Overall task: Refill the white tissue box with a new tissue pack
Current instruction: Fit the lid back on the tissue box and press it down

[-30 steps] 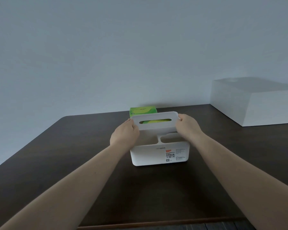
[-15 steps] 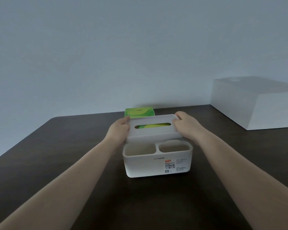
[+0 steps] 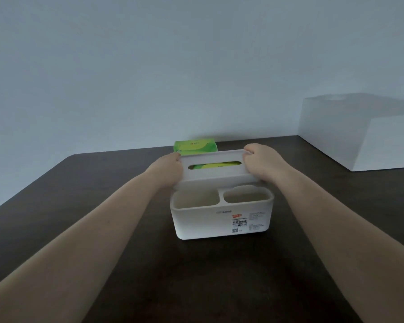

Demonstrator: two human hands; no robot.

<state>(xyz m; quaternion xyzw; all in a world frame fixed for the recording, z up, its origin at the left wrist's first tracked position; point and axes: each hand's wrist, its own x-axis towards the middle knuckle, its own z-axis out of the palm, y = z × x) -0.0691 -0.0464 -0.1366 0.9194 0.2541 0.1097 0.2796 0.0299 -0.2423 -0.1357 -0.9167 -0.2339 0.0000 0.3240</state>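
**Lid gripped at both ends, refill not yet in**

Dark wood counter (image 3: 103, 206) against a plain pale wall, dim light. White tissue box (image 3: 222, 217) sits mid-counter, label side facing the person, two open front compartments visible and empty.

Status:
- Slotted white lid (image 3: 214, 169) is tilted, near edge low over the box's rear section, far edge raised. Can't tell if it's seated or just resting.
- Left hand (image 3: 167, 170) grasps the lid's left end, fingers curled over the edge. Right hand (image 3: 260, 163) grasps the right end the same way. Both are closed on the lid, neither is free.
- Green tissue pack (image 3: 195, 145) stands on the counter just behind the box, past the fingertips, touching neither hand. Green shows through the lid slot; looks like the same pack seen through the opening, but I can't rule out something inside the box.

Judgement: early stage. Opening step looks underway at best. Left to do: get the lid clear, put the pack into the rear compartment, feed a tissue through the slot, close the lid.

Large white box (image 3: 364, 134) far right on the counter, well apart, not involved.
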